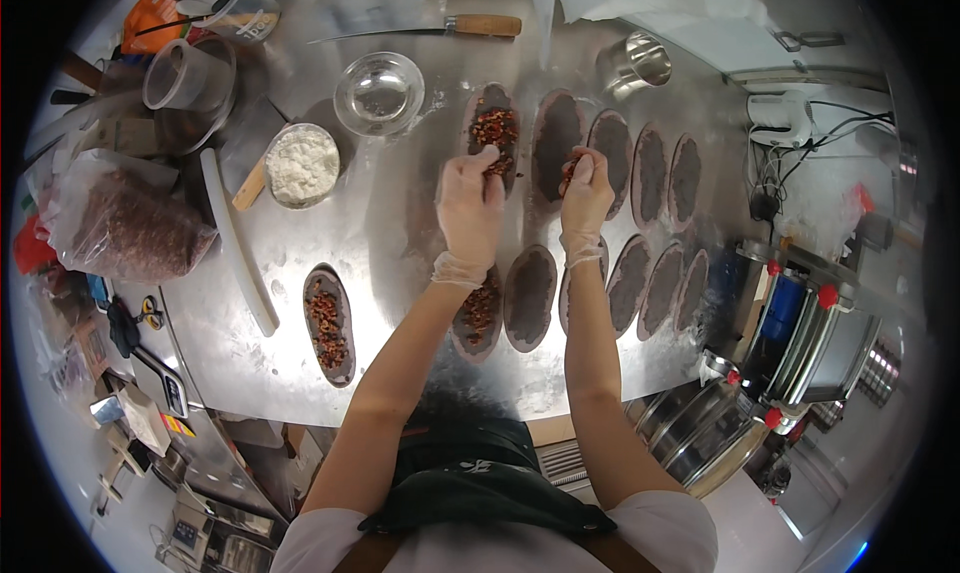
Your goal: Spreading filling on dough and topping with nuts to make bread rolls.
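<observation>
Several dark oval dough pieces lie in two rows on a steel table (390, 273). My left hand (468, 205), in a thin clear glove, presses its fingertips on the red-brown crumbled filling of a far-row oval (494, 123). My right hand (585, 195), also gloved, pinches a bit of the same filling just above the bare oval (556, 138) beside it. Another filled oval (329, 325) lies apart at the near left, and one more (482, 315) sits partly hidden under my left wrist. The other ovals (650, 173) to the right are bare.
A clear bag of red-brown filling (125, 223) sits at the left. A bowl of white flour (302, 163), an empty glass bowl (379, 93), a steel cup (636, 65), a large knife (440, 25) and a white rolling pin (238, 243) lie around. A roller machine (810, 333) stands right.
</observation>
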Demonstrator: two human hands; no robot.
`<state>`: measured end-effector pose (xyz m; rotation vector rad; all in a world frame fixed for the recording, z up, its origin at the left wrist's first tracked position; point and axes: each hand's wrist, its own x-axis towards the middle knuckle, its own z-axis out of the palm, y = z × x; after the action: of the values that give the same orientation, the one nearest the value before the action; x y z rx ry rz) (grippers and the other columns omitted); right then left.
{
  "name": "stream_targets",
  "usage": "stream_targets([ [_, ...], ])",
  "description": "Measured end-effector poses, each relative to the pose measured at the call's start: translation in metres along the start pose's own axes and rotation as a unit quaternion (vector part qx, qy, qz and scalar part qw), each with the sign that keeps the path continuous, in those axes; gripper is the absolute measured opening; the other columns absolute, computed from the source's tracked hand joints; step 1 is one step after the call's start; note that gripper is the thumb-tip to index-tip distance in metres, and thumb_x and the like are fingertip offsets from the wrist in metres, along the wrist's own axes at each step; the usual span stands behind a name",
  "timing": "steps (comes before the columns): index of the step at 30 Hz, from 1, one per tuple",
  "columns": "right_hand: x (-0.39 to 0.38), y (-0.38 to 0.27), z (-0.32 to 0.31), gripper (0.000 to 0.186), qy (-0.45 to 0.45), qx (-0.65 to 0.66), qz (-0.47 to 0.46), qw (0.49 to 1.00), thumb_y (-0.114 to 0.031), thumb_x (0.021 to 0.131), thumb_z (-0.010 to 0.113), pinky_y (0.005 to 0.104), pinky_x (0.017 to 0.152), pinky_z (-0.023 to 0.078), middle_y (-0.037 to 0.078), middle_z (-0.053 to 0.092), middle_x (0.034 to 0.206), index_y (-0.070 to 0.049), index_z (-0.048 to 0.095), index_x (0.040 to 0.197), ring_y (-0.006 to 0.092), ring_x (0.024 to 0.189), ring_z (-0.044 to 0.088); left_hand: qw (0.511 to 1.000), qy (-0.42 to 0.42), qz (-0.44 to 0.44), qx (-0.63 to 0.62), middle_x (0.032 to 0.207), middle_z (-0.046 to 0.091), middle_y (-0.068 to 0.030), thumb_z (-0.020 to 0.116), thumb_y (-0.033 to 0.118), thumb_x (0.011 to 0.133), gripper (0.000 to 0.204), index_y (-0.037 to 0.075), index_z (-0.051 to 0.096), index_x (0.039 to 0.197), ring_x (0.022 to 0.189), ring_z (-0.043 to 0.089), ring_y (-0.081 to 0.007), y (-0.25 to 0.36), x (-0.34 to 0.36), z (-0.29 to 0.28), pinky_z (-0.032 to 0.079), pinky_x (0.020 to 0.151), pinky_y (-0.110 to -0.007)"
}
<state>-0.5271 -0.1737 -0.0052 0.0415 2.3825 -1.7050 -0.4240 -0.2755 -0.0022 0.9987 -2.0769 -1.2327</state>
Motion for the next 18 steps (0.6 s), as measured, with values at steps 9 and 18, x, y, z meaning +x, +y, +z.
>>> stream_targets([
  [9,0.019,0.005,-0.005,0.015,-0.016,-0.272,-0.223,0.936,-0.017,0.092,0.054,0.0458,0.069,0.049,0.018,0.064,0.090,-0.004,0.058,0.099,0.0401,0.081,0.062,0.988,-0.114,0.016,-0.100,0.108,0.056,-0.0177,0.056,-0.004,0.079,0.044,0.004,0.052,0.122,0.092,0.059,-0.0373,0.021,0.004,0.069,0.049,0.079,-0.042],
  [18,0.055,0.000,0.004,0.015,-0.048,-0.213,-0.192,0.957,-0.016,0.090,0.056,0.0464,0.072,0.048,0.018,0.064,0.091,-0.005,0.061,0.097,0.0405,0.083,0.062,0.990,-0.087,0.058,-0.096,0.105,0.057,-0.0190,0.055,-0.008,0.078,0.042,0.002,0.054,0.120,0.092,0.059,-0.0381,0.017,0.034,0.085,0.049,0.079,-0.042],
])
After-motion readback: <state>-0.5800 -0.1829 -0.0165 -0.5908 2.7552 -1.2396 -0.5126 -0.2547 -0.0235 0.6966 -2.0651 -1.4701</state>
